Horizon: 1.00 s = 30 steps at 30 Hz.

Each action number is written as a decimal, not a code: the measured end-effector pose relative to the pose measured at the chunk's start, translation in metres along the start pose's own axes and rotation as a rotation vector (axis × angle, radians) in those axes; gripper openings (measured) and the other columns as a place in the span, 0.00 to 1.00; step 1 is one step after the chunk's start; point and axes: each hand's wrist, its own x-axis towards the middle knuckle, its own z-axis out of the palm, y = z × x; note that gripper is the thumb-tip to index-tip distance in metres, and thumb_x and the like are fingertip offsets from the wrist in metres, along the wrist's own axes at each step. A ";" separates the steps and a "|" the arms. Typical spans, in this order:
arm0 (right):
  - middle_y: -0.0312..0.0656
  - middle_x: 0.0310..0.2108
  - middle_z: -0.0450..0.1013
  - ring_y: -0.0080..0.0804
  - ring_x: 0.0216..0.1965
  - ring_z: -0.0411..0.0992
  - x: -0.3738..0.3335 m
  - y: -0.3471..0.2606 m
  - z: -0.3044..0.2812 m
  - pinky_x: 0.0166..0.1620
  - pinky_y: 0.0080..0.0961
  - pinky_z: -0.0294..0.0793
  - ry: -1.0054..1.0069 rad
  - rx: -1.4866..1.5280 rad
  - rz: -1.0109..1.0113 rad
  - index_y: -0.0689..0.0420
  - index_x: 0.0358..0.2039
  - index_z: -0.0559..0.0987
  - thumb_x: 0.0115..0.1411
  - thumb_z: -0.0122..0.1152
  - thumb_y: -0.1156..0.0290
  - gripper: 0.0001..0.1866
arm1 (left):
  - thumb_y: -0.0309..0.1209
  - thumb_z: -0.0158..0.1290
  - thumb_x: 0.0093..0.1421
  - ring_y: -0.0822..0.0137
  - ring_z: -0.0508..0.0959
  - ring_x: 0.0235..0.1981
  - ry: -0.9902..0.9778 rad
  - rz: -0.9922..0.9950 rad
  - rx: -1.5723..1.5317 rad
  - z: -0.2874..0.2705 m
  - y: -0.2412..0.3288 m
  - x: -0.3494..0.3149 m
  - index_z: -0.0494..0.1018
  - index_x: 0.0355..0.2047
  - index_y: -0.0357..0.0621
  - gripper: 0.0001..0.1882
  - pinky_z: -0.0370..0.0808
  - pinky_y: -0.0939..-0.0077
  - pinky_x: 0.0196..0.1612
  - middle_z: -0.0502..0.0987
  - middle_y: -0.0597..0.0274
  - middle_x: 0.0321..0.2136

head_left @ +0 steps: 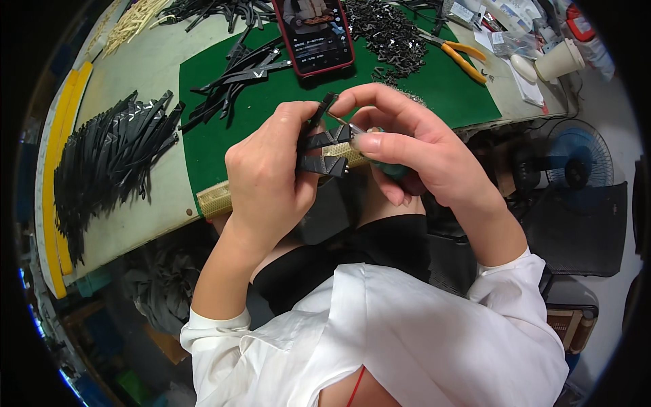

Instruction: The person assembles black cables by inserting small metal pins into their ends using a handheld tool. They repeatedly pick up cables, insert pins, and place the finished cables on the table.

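Several black straps (pixel 328 138) with pale V-shaped marks are gripped in my left hand (pixel 268 159), their ends sticking out to the right. My right hand (pixel 407 139) is closed round a tool with a green handle (pixel 392 171); the fingers cover much of it, so I cannot tell its exact kind. A thin metal piece shows between the right thumb and forefinger, close to the strap ends. Both hands are near each other above the table's front edge. Under them runs a gold, textured bar (pixel 215 199), partly hidden by the hands.
A green mat (pixel 210 156) covers the table's middle. On it are loose black straps (pixel 237 78), a red-edged phone (pixel 315 41), small black pieces (pixel 390 41) and orange-handled pliers (pixel 464 62). A pile of black straps (pixel 112 152) lies left; a paper cup (pixel 561 60) and a fan (pixel 576 159) are right.
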 end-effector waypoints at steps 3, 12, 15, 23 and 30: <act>0.35 0.34 0.71 0.15 0.16 0.68 0.003 0.003 0.004 0.18 0.11 0.64 0.000 0.065 0.016 0.55 0.54 0.70 0.66 0.56 0.66 0.17 | 0.16 0.56 0.42 0.54 0.80 0.26 0.025 0.040 0.002 0.000 -0.002 0.000 0.73 0.41 0.37 0.22 0.75 0.67 0.28 0.77 0.54 0.27; 0.40 0.24 0.74 0.27 0.17 0.72 0.008 0.018 0.012 0.21 0.22 0.69 0.129 -0.227 -0.134 0.62 0.50 0.64 0.67 0.52 0.70 0.16 | 0.16 0.56 0.39 0.56 0.79 0.24 0.002 0.139 0.136 -0.004 -0.006 0.000 0.72 0.38 0.38 0.21 0.74 0.68 0.26 0.77 0.57 0.25; 0.48 0.27 0.75 0.42 0.19 0.74 0.023 0.054 0.015 0.23 0.29 0.70 0.391 -0.902 -0.672 0.62 0.55 0.63 0.60 0.57 0.75 0.23 | 0.18 0.58 0.40 0.57 0.79 0.23 -0.083 0.126 0.215 -0.003 -0.011 -0.001 0.71 0.38 0.39 0.21 0.74 0.67 0.25 0.76 0.58 0.23; 0.53 0.28 0.76 0.49 0.24 0.77 0.020 0.049 0.002 0.26 0.38 0.75 0.428 -1.130 -0.474 0.64 0.54 0.64 0.56 0.65 0.68 0.29 | 0.21 0.47 0.56 0.53 0.81 0.32 -0.056 -0.034 0.662 -0.016 -0.063 0.031 0.73 0.42 0.42 0.13 0.78 0.59 0.34 0.79 0.56 0.28; 0.50 0.28 0.75 0.53 0.29 0.77 -0.001 0.054 -0.036 0.33 0.42 0.74 0.458 -1.055 -0.345 0.58 0.53 0.68 0.57 0.65 0.68 0.25 | 0.30 0.63 0.51 0.51 0.77 0.41 -0.392 0.010 0.661 -0.044 -0.113 0.071 0.76 0.42 0.44 0.16 0.74 0.59 0.43 0.76 0.58 0.37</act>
